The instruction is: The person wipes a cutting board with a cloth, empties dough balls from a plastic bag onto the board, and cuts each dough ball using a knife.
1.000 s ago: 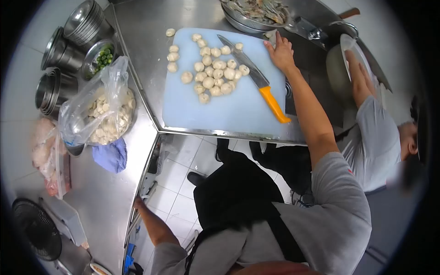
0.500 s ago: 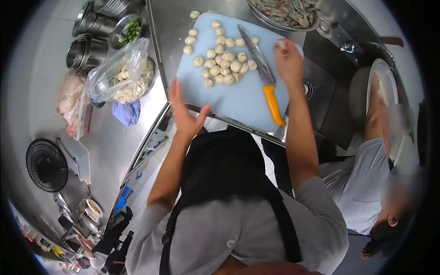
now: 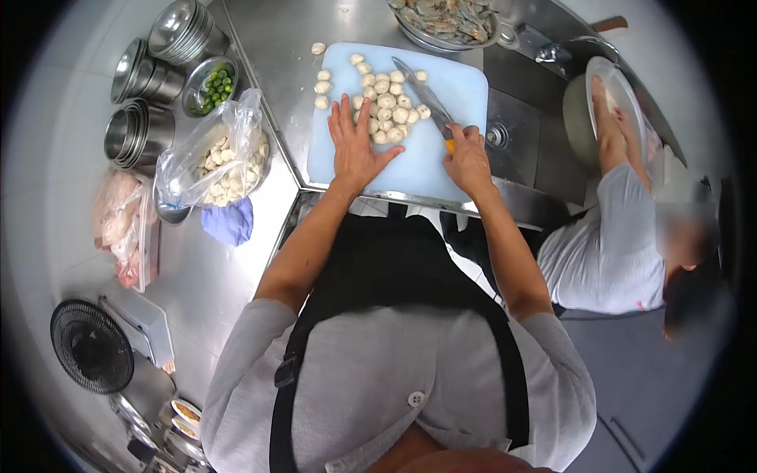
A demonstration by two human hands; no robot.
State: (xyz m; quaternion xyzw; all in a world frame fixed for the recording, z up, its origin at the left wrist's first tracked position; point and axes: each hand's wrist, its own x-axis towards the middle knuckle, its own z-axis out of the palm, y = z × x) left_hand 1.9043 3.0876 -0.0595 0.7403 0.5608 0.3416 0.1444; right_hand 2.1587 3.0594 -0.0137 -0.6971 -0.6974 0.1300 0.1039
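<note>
Round pale balls [image 3: 386,101] lie clustered on a light blue cutting board [image 3: 441,169], with a few more on the steel beside its left edge. My left hand [image 3: 357,150] rests on the board with its fingers spread, touching the lower left of the cluster. My right hand [image 3: 469,160] is closed around the orange handle of a knife [image 3: 426,94], whose blade lies along the right of the balls and points up and left. Most of the handle is hidden by my fingers.
A clear bag of pale pieces [image 3: 225,169], a bowl of green fruits [image 3: 214,88] and steel pots [image 3: 142,130] stand left. A bowl of shrimp [image 3: 453,24] is at the top. Right of the sink [image 3: 512,110], another person [image 3: 615,236] reaches into a white basin [image 3: 603,75].
My left hand has come up from the lower left onto the board beside the balls. My right hand has moved down from the board's upper right and taken hold of the knife handle.
</note>
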